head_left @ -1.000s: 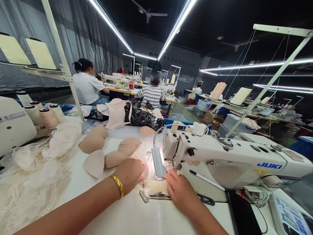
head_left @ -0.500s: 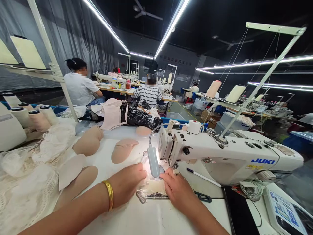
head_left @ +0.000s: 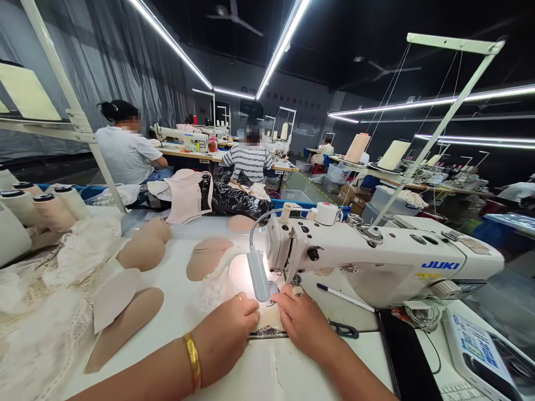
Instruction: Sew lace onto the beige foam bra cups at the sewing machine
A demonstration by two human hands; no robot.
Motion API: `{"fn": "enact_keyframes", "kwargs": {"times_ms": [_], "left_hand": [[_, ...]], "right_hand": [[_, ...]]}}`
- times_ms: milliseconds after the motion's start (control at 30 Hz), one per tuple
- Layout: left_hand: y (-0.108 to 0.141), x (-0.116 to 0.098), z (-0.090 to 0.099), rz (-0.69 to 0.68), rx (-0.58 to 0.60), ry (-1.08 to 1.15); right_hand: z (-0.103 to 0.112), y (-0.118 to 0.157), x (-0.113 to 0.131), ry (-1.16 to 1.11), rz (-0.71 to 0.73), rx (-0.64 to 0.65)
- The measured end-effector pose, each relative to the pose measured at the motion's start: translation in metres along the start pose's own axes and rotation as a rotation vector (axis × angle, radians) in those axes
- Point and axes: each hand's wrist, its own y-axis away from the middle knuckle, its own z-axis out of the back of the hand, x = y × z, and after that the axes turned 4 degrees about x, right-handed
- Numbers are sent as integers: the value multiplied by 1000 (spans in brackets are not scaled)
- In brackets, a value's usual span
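Observation:
Below the small grey lamp (head_left: pixel 259 273), my left hand (head_left: pixel 228 331) is closed with its fingers curled down at the machine bed. What they grip is hidden. A piece of white lace (head_left: pixel 213 289) lies just beyond that hand, beside a brightly lit pale cup piece (head_left: pixel 240 272). My right hand (head_left: pixel 303 320) is at the needle area of the white sewing machine (head_left: pixel 376 245), thumb and fingers pressed together near the presser foot. Anything between them is too small or covered to make out.
Beige cup pieces (head_left: pixel 142 250) and lace fabric (head_left: pixel 54 317) lie to the left. Thread cones (head_left: pixel 54 211) stand behind them. A pen (head_left: pixel 345 297), dark thread snips (head_left: pixel 343 329), a black phone (head_left: pixel 405 356) and a control box (head_left: pixel 480 356) are at right. Two people sit ahead.
My left hand has come toward me and lower, and the lace and pale cup piece beyond it now show. The right hand stays near the needle. The view has shifted slightly right.

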Motion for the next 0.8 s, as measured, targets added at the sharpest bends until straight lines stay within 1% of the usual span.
{"fn": "enact_keyframes", "kwargs": {"times_ms": [33,100,300,433,567,700,800], "left_hand": [[-7,-1,-8,-9,55,-30],[-16,-1,-15,-16,85,-75],[-23,5,-14,13,27,-110],[-23,6,-19,24,-25,-140],[-23,5,-23,13,-5,-234],[-26,8,-28,-9,-33,-301],[-30,13,-33,-31,-96,-246]], "right_hand": [[0,0,0,4,3,-1],[0,0,-1,6,9,1],[-2,1,-2,9,-11,30],[-3,3,-3,-9,-6,36],[-4,3,-4,19,0,29],[-6,3,-4,8,23,-2],[-7,3,-4,10,31,-23]]}}
